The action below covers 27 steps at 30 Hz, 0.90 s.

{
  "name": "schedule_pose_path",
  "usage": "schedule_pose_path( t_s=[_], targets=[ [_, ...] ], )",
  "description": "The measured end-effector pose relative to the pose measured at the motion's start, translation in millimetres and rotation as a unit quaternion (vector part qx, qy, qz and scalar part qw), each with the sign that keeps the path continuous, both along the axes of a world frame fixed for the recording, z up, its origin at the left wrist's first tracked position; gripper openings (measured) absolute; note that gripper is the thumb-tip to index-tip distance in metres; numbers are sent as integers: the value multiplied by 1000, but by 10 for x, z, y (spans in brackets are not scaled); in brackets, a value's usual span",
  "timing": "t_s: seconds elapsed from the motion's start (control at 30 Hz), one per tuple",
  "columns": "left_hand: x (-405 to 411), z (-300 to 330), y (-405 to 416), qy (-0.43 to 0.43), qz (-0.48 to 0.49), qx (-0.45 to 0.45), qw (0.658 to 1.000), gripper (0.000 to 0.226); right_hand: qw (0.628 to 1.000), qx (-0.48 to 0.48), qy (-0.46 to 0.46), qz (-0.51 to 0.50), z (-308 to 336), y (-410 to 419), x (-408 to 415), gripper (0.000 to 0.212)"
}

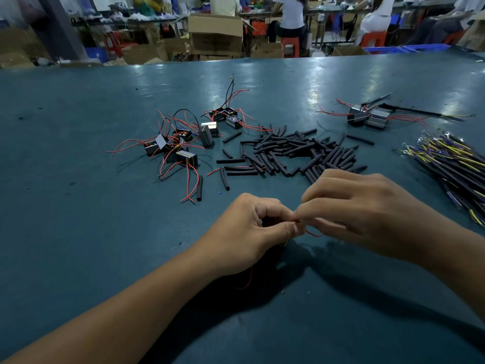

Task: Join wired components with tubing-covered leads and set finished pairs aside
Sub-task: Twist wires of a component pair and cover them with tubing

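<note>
My left hand and my right hand meet fingertip to fingertip low over the teal table. Both pinch a thin red wire that loops out just under the fingers. A component under my left palm is mostly hidden; another red lead trails from below that wrist. Loose small black components with red leads lie in a heap to the far left. Black tubing pieces are piled in the middle. A joined pair lies at the far right.
A bundle of yellow and purple leads with ring terminals lies at the right edge. A second small cluster of components sits behind the tubing. Beyond the table's far edge are cardboard boxes, red stools and seated people.
</note>
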<state>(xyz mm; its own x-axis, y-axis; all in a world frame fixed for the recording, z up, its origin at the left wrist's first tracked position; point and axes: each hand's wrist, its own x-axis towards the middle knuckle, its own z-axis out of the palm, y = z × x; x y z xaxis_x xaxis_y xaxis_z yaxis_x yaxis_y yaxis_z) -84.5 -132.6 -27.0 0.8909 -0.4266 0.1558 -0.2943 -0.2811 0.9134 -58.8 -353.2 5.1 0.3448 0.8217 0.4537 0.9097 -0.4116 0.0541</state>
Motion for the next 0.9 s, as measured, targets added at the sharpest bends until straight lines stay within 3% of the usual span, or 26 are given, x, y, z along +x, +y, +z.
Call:
schedule_pose_path(
  t_s=[0.13,0.47,0.6,0.77,0.9],
  targets=[
    [6,9,1,0,-5,9,1000,9,1000,-7,-1,-3,41,3,-7,25],
    [-2,11,-14,9,1,6,1000,11,998,28,52,-20,8,79,-43,16],
    [-32,23,-27,-1,13,6,1000,11,986,55,130,-84,14,133,-112,10],
    [-44,27,-47,-24,40,15,999,13,907,162,336,-196,-7,225,-170,19],
    [-69,17,-71,-57,43,46,996,9,783,215,526,-254,-63,249,-151,27]
  ],
)
